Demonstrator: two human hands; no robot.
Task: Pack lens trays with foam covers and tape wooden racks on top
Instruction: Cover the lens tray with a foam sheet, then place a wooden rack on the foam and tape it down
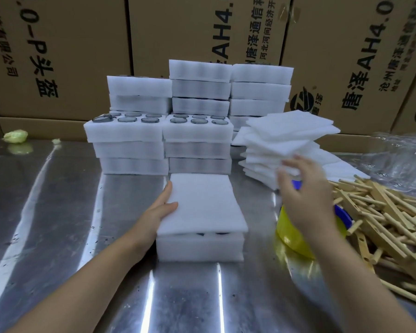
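Observation:
A white foam lens tray point(199, 247) stands on the metal table right in front of me, with a flat foam cover point(204, 205) lying on top of it. My left hand point(160, 210) rests flat against the left edge of that cover and tray. To the right, my right hand point(305, 188) pinches the edge of a sheet in the loose pile of foam covers point(286, 135). A heap of wooden racks point(389, 219) lies at the far right. Behind, stacked trays point(197, 131) show round dark lenses in their top holes.
A yellow and blue tape dispenser point(296, 234) sits under my right wrist. Clear plastic wrap point(399, 155) lies at the back right. Large printed cardboard boxes point(82, 44) wall off the back. A crumpled yellow-green scrap point(16, 136) lies at the far left of the steel table point(58, 212).

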